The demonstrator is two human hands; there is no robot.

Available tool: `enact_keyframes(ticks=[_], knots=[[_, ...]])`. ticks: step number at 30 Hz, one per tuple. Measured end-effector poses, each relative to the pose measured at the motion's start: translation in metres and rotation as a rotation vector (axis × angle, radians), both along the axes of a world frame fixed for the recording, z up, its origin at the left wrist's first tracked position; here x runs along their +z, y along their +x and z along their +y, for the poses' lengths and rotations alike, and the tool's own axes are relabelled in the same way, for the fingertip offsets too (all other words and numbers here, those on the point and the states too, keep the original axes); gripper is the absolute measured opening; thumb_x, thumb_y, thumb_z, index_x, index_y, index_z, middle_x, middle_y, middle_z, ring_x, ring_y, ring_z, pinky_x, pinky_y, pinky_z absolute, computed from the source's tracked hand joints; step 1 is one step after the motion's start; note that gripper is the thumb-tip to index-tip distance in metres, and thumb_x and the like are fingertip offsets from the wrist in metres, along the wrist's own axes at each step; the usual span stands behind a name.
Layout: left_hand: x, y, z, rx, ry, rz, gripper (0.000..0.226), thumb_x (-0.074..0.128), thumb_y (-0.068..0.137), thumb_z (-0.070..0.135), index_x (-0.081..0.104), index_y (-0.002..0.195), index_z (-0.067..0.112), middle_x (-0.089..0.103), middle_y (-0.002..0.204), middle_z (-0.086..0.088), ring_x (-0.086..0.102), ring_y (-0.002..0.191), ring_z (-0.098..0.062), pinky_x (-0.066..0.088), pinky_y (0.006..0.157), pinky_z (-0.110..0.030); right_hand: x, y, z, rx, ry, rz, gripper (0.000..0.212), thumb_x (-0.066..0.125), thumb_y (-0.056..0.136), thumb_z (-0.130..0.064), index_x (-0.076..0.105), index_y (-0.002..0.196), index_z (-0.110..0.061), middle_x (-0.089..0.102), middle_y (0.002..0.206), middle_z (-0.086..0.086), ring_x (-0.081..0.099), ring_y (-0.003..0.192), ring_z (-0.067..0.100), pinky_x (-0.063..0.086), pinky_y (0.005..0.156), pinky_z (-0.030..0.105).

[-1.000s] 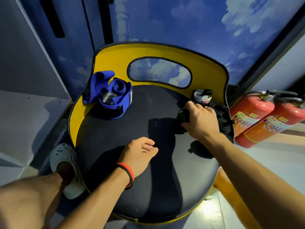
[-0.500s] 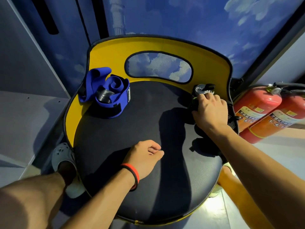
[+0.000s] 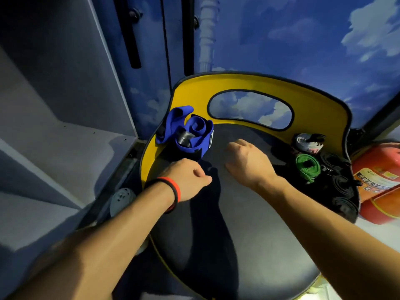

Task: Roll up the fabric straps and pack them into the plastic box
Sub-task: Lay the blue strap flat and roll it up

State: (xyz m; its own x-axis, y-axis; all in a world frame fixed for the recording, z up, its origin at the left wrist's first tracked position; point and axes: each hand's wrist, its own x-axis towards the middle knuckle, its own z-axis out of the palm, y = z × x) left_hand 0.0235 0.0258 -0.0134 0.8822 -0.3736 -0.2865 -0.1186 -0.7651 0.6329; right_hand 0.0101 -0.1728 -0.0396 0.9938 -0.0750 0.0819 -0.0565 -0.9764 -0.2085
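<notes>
Near blue strap point(image 3: 188, 135), left hand point(image 3: 187, 181), right hand point(image 3: 249, 162), fingers point(image 3: 208, 179) loosely curled, empty, green roll point(image 3: 307, 166)

left hand point(image 3: 190, 180) wears red-and-black wristband point(image 3: 173, 194), perhaps two

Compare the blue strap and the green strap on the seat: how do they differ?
The blue strap is wide and loosely bunched, ends sticking up; the green strap is narrow and wound into a tight coil. Blue sits left rear on the seat, green at the right beside black rolls. Both rest on it.
</notes>
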Motion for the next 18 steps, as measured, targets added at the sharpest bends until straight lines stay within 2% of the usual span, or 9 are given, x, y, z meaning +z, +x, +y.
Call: enact_keyframes(ticks=[2, 5, 7, 10, 11, 13, 14, 16, 18], knots=[[0.001, 0.017, 0.013, 0.034, 0.035, -0.047, 0.017, 0.071, 0.089, 0.038, 0.073, 0.097, 0.023, 0.072, 0.094, 0.007, 0.066, 0.093, -0.016, 0.054, 0.091, -0.035, -0.005, 0.015, 0.023, 0.077, 0.04, -0.009, 0.04, 0.062, 0.091, -0.029, 0.057, 0.131, -0.022, 0.051, 0.128, 0.002, 0.058, 0.111, 0.03, 0.055, 0.078, 0.045], [-0.009, 0.044, 0.024, 0.14, -0.042, -0.004, 0.031, 0.071, 0.09, 0.033, 0.065, 0.118, 0.021, 0.068, 0.114, 0.002, 0.065, 0.105, -0.022, 0.051, 0.098, -0.038, -0.017, 0.039, 0.045, 0.162, 0.072, 0.009, 0.06, 0.061, 0.092, -0.024, 0.043, 0.149, -0.026, 0.035, 0.155, 0.001, 0.052, 0.125, 0.033, 0.055, 0.089, 0.047], [-0.019, 0.058, 0.027, 0.242, -0.117, 0.048, 0.028, 0.071, 0.088, 0.032, 0.061, 0.113, 0.024, 0.066, 0.117, 0.001, 0.064, 0.106, -0.023, 0.052, 0.099, -0.041, -0.026, 0.053, 0.051, 0.2, 0.019, 0.061, 0.069, 0.061, 0.091, -0.02, 0.035, 0.154, -0.024, 0.028, 0.161, 0.002, 0.046, 0.131, 0.035, 0.052, 0.095, 0.048], [-0.023, 0.068, 0.026, 0.373, -0.311, 0.222, 0.016, 0.069, 0.089, 0.029, 0.054, 0.092, 0.027, 0.063, 0.115, -0.005, 0.064, 0.101, -0.026, 0.054, 0.098, -0.05, -0.037, 0.067, 0.051, 0.22, -0.091, 0.049, 0.05, 0.06, 0.09, -0.019, 0.052, 0.139, -0.019, 0.049, 0.139, 0.006, 0.051, 0.12, 0.033, 0.052, 0.088, 0.046], [-0.024, 0.07, 0.025, 0.39, -0.364, 0.277, 0.014, 0.066, 0.094, 0.028, 0.057, 0.103, 0.024, 0.061, 0.116, -0.008, 0.063, 0.104, -0.028, 0.054, 0.098, -0.049, -0.039, 0.068, 0.05, 0.213, -0.091, 0.017, 0.038, 0.061, 0.09, -0.019, 0.058, 0.128, -0.015, 0.054, 0.128, 0.008, 0.054, 0.115, 0.033, 0.052, 0.083, 0.045], [-0.025, 0.075, 0.024, 0.423, -0.399, 0.344, 0.043, 0.064, 0.097, 0.033, 0.05, 0.135, 0.018, 0.056, 0.127, -0.006, 0.06, 0.113, -0.026, 0.054, 0.097, -0.046, -0.044, 0.065, 0.046, 0.203, -0.037, -0.033, 0.022, 0.063, 0.087, -0.018, 0.063, 0.108, -0.011, 0.058, 0.113, 0.01, 0.057, 0.105, 0.035, 0.053, 0.075, 0.046], [-0.025, 0.075, 0.024, 0.416, -0.383, 0.334, 0.043, 0.063, 0.097, 0.036, 0.051, 0.134, 0.019, 0.054, 0.127, -0.004, 0.059, 0.116, -0.026, 0.054, 0.098, -0.046, -0.047, 0.061, 0.042, 0.208, 0.001, -0.049, 0.018, 0.065, 0.086, -0.017, 0.063, 0.102, -0.009, 0.059, 0.109, 0.01, 0.057, 0.101, 0.036, 0.053, 0.072, 0.047], [-0.026, 0.076, 0.023, 0.401, -0.358, 0.309, 0.016, 0.06, 0.098, 0.041, 0.055, 0.099, 0.026, 0.052, 0.115, -0.002, 0.058, 0.109, -0.025, 0.053, 0.1, -0.049, -0.049, 0.047, 0.032, 0.228, 0.053, -0.074, 0.014, 0.068, 0.084, -0.014, 0.063, 0.095, -0.008, 0.06, 0.105, 0.01, 0.058, 0.095, 0.036, 0.052, 0.07, 0.048], [-0.028, 0.074, 0.019, 0.36, -0.325, 0.319, 0.028, 0.056, 0.099, 0.045, 0.043, 0.079, 0.03, 0.049, 0.105, -0.003, 0.055, 0.097, -0.024, 0.053, 0.099, -0.048, -0.049, 0.026, 0.018, 0.251, 0.073, -0.079, 0.013, 0.07, 0.084, -0.013, 0.064, 0.095, -0.009, 0.06, 0.105, 0.007, 0.059, 0.093, 0.032, 0.052, 0.071, 0.046]])
